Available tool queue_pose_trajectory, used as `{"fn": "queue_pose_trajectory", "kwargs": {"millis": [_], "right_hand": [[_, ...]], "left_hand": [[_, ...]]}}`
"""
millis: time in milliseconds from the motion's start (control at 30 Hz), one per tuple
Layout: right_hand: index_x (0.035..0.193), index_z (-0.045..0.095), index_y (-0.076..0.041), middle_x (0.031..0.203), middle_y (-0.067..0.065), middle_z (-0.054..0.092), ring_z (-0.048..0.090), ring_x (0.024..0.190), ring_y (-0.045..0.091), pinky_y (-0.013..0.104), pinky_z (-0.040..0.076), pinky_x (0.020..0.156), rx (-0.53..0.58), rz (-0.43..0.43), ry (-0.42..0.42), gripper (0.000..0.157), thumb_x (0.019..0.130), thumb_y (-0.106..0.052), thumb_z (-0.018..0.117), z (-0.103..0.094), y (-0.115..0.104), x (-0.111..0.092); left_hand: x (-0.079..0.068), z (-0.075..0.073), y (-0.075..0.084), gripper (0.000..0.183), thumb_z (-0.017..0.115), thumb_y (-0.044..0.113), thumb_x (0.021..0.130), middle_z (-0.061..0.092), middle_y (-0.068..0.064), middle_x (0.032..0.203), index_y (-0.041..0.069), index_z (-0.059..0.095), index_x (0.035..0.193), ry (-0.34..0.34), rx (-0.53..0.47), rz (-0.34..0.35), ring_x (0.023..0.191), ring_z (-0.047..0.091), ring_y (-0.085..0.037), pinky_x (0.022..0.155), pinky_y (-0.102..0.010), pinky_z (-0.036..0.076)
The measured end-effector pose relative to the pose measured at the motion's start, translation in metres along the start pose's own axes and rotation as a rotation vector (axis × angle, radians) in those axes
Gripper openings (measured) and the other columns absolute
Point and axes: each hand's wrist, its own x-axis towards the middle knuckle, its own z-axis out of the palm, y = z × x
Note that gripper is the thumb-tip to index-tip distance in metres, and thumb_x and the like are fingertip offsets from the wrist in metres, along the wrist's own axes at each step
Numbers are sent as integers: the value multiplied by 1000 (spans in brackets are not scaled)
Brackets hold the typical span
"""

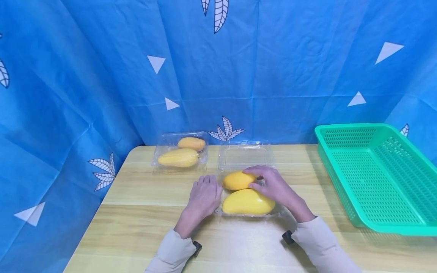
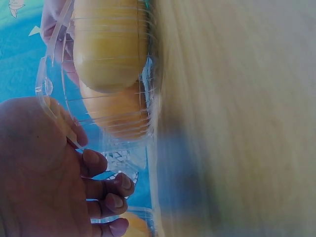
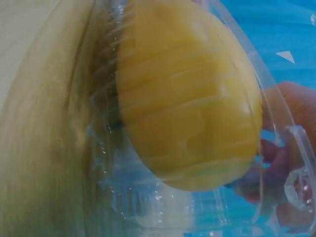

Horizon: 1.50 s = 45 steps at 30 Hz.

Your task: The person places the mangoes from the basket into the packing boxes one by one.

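An open clear plastic clamshell box [image 1: 235, 215] holds two yellow mangoes, its lid [image 1: 246, 156] folded back behind it. The larger mango [image 1: 248, 202] lies at the front of the box. Behind it is a smaller, deeper yellow mango [image 1: 235, 181], and my right hand [image 1: 274, 185] grips its right end between thumb and fingers. At the box's left side, my left hand [image 1: 205, 195] pinches the rim, which the left wrist view shows between thumb and index finger. Seen from the right wrist, the larger mango [image 3: 187, 98] shows through the ribbed box wall and hides part of my right hand.
A second clear box [image 1: 155, 161] with two yellow mangoes [image 1: 179, 157] inside stands at the back left of the wooden table [image 1: 143, 227]. On the right is a large green plastic basket [image 1: 345, 193]. A blue patterned cloth [image 1: 290, 76] hangs behind the table.
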Motion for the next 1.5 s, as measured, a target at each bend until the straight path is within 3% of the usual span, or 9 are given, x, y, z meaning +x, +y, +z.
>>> {"fn": "queue_pose_trajectory", "kwargs": {"millis": [133, 433, 533, 633, 733, 800, 1033, 1267, 1500], "right_hand": [[130, 68, -2, 132, 14, 67, 67, 114, 32, 40, 56, 92, -3, 1, -25, 44, 87, 2, 77, 1, -1, 0], [132, 66, 0, 127, 16, 66, 63, 116, 37, 52, 53, 96, -93, -6, 2, 38, 94, -2, 69, -3, -1, -2], [128, 66, 3, 119, 16, 68, 66, 107, 33, 47, 57, 89, -24, 22, 97, 33, 95, 0, 65, -11, 4, -1], [122, 67, 6, 112, 17, 70, 68, 100, 30, 40, 59, 85, 39, 76, 251, 26, 96, 2, 63, -23, 12, 0], [123, 67, 4, 114, 19, 70, 67, 104, 31, 39, 57, 89, 90, 187, 364, 25, 100, -3, 62, -36, 23, -1], [126, 66, 4, 119, 21, 69, 66, 109, 33, 41, 55, 93, 127, 278, 389, 28, 102, -10, 60, -43, 31, -3], [143, 51, 7, 129, 28, 63, 61, 119, 42, 52, 50, 100, 175, 497, 244, 50, 108, -29, 52, -47, 53, -8], [144, 39, 18, 126, 33, 62, 70, 108, 31, 30, 56, 89, 484, 583, 151, 59, 109, -28, 49, -37, 68, -5], [143, 41, 17, 125, 32, 64, 71, 109, 31, 33, 54, 95, 678, 604, 105, 58, 109, -29, 51, -35, 76, -8]], "left_hand": [[1, -1, 0, 23, 39, 21, 105, 45, -6, 82, 8, 46, 87, 0, -1, 4, 78, 42, -25, 71, -39, 40], [0, -1, -1, 22, 38, 22, 105, 45, -6, 83, 9, 46, 89, -15, -3, 1, 78, 42, -24, 72, -38, 40], [0, 0, -1, 22, 39, 22, 105, 45, -6, 83, 8, 47, 89, -17, -10, 0, 79, 42, -25, 73, -39, 41], [0, 1, 0, 22, 40, 22, 105, 45, -6, 83, 8, 47, 89, -11, -19, 7, 79, 43, -25, 74, -39, 41], [0, 0, 0, 22, 40, 22, 105, 45, -6, 83, 7, 47, 89, -5, -21, 11, 79, 43, -25, 74, -40, 42], [0, 0, 0, 22, 40, 21, 105, 45, -6, 83, 7, 47, 89, -4, -20, 10, 79, 43, -25, 74, -39, 42], [0, -1, -1, 22, 40, 22, 105, 45, -5, 82, 9, 47, 90, -12, -9, 4, 80, 43, -24, 75, -40, 42], [-2, 0, -2, 22, 39, 21, 106, 45, -5, 84, 9, 47, 90, -10, -9, -3, 81, 43, -24, 76, -39, 41], [0, 0, 0, 21, 38, 21, 106, 45, -5, 84, 9, 47, 91, -13, -17, 4, 81, 43, -24, 75, -39, 41]]}}
